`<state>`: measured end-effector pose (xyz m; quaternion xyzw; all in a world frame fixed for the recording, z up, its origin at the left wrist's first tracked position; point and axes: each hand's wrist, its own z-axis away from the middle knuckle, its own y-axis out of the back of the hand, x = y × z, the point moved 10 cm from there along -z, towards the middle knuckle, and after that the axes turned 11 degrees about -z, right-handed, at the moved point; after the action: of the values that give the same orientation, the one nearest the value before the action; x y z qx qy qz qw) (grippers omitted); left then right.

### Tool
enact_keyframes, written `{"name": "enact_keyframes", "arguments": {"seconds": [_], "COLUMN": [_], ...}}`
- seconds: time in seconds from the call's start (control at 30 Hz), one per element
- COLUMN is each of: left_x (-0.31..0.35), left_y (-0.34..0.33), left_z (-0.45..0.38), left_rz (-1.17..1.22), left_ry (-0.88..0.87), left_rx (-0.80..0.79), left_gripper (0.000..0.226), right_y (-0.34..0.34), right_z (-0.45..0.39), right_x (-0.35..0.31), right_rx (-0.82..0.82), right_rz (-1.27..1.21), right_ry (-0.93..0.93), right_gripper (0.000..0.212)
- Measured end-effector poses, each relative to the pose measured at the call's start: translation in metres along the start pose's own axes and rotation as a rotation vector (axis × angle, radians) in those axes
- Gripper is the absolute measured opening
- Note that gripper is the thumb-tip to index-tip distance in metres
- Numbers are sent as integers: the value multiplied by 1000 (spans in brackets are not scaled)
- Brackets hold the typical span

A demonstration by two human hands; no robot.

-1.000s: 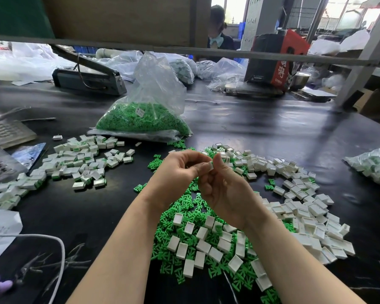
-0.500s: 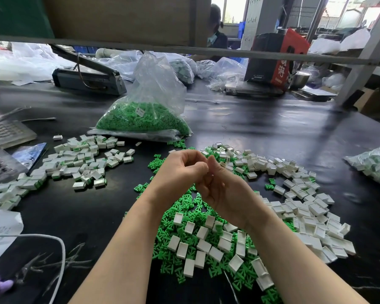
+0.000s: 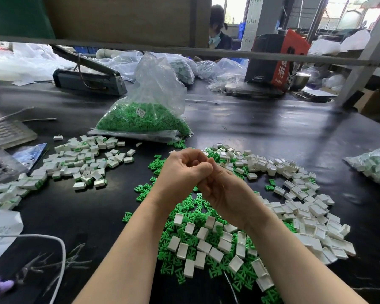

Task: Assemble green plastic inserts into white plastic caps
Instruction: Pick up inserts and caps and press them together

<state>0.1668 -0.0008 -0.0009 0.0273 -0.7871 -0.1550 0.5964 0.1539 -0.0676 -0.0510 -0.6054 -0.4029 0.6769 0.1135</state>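
My left hand (image 3: 182,170) and my right hand (image 3: 224,189) are pressed together above the black table, fingers curled inward against each other. The small white cap they pinch is hidden between the fingertips. Under my wrists lies a heap of loose green inserts (image 3: 198,199) mixed with empty white caps (image 3: 305,213), which spread out to the right. To the left lies a separate pile of white caps with green showing in them (image 3: 81,159).
A clear bag of green inserts (image 3: 140,119) stands behind the hands. Another bag of parts (image 3: 377,165) lies at the right edge. A heat sealer (image 3: 88,77) and a red-black box (image 3: 276,58) sit at the back, a white cable (image 3: 53,240) and paper (image 3: 0,227) at front left. A person (image 3: 217,29) sits beyond.
The hands have closed tighter together. The white piece seen between the fingertips a second ago is now covered by my left thumb and fingers.
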Motion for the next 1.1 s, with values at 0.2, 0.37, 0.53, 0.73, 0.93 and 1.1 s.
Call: {"name": "enact_keyframes", "arguments": {"seconds": [0.2, 0.37, 0.53, 0.73, 0.93, 1.1], "left_x": [0, 0, 0, 0, -2, -6], "left_y": [1, 1, 0, 1, 1, 0], "left_z": [0, 1, 1, 0, 0, 0], "left_rz": [-21, -47, -63, -72, -73, -7], "left_ry": [-15, -19, -27, -35, -24, 16], "left_rx": [5, -6, -26, -39, -54, -59], "left_gripper": [13, 14, 14, 16, 19, 8], "right_y": [0, -1, -2, -2, 1, 7], "right_z": [2, 2, 2, 2, -1, -1], "right_x": [-2, -2, -1, 0, 2, 0], "right_rx": [-2, -2, -10, -17, 18, 107], "right_rz": [36, 38, 36, 42, 78, 282], "right_ry": [24, 25, 15, 12, 9, 24], "right_gripper": [31, 29, 29, 28, 32, 48]}}
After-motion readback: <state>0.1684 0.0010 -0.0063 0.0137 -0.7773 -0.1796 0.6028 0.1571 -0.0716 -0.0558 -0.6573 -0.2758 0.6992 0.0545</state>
